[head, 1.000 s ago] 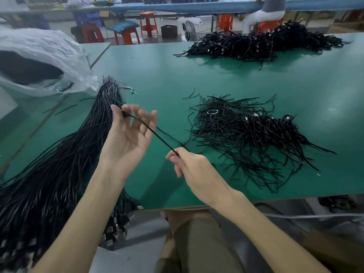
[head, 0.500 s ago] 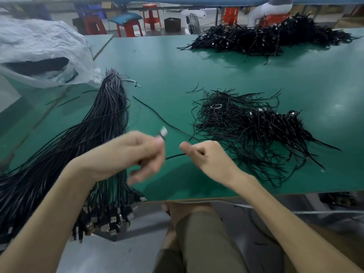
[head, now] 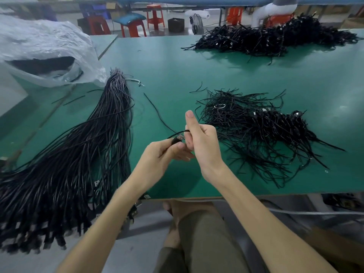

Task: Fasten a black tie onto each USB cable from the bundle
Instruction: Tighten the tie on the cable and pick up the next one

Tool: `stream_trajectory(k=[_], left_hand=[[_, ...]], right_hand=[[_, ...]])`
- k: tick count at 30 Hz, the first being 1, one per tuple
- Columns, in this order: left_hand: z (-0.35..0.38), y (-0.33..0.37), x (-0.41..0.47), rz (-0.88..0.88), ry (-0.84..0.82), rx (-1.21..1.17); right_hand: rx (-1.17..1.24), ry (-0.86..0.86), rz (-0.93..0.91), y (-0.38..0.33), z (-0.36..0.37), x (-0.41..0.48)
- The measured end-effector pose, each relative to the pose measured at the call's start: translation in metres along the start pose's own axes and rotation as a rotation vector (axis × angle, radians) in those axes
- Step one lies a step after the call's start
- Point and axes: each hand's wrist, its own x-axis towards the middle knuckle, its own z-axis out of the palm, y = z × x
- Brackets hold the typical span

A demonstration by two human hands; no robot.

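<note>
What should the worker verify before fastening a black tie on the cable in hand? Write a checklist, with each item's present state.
1. One USB cable pulled out of the bundle: ok, it runs apart from the bundle across the green table.
2. Plug end held: ok, the left hand grips the USB plug.
3. Cable controlled: ok, the right hand curls round it beside the plug.
4. Tie in hand: cannot tell, none shows in either hand.
5. Ties nearby: ok, the pile of black ties lies just right of the hands.
</note>
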Motion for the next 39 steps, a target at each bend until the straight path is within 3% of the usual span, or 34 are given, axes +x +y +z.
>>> stream_trajectory(k=[3,6,12,22,27,36,39], left_hand=[[-0.012,0.002,0.0,0.006,-0.065,0.092],[-0.017,0.003,-0.001,0.069,0.032,0.14],[-0.007,0.009,-0.004,0.097,0.209,-0.068],[-0.009,0.016,-0.003,0.007,0.297,-0.167],[0.0,0.023,-0.004,-0.192,0.21,-0.579],[-0.008,0.03,0.007,-0.344,0.374,-1.09],[-0.024,0.038,0.008,-0.258,0.43,-1.314]], right_hand=[[0.014,-0.01,0.01,-0.004,0.001,-0.001],[0.004,-0.028,-0.027,-0.005,0.003,-0.001],[-0.045,-0.021,-0.205,-0.005,0.013,-0.009],[-0.167,0.029,-0.26,0.004,0.029,-0.02],[-0.078,0.028,-0.143,0.022,0.037,-0.025],[-0.087,-0.013,-0.082,0.036,0.047,-0.032],[-0.122,-0.028,-0.059,0.043,0.044,-0.035]])
